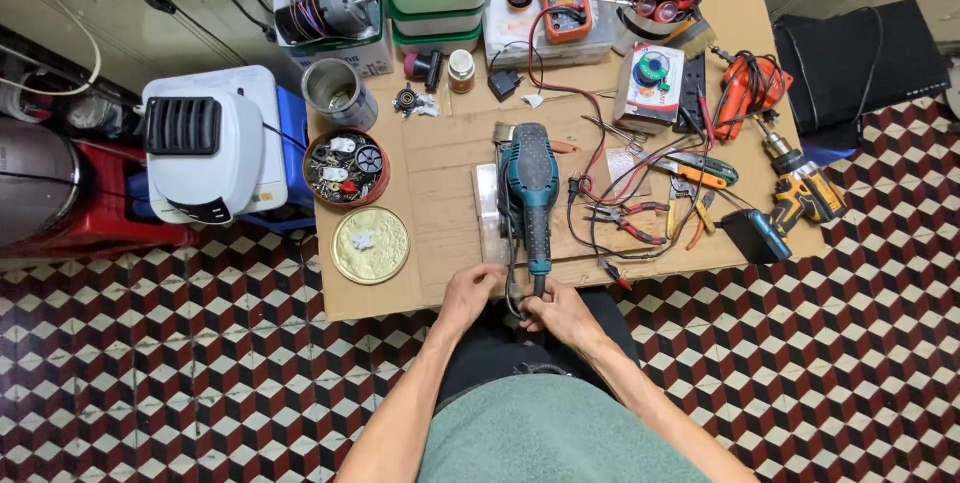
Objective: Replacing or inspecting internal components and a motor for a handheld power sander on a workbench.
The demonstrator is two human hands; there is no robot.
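Teal power tool [529,188] lies lengthwise at the centre of the frame on a pale slab [487,213], which rests on the cardboard-covered tabletop [440,243]. Its dimpled grip tapers toward the lower edge, where a black cord [512,288] exits.

Hand state: the left hand [468,293] is curled at the tabletop edge, beside the cord. The right hand [556,311] is closed around the cord end at the base of the grip; whether the fingers pinch the cord or its strain relief cannot be told from this height.

Hazards:
- Red and black test leads [600,178] and pliers [625,218] lie just right of the tool. Pulling the tool could snag them and drag them off.
- The cord bends sharply at the grip. Twisting may stress the joint.
- The slab is narrow; a sideways push could tip the tool off it.

Materials: the housing is smooth moulded plastic with black rubbery inserts. The cardboard is matt and creased. A red round dish [346,169] of small parts and a brass-coloured embossed lid [370,245] sit to the left, near the edge.
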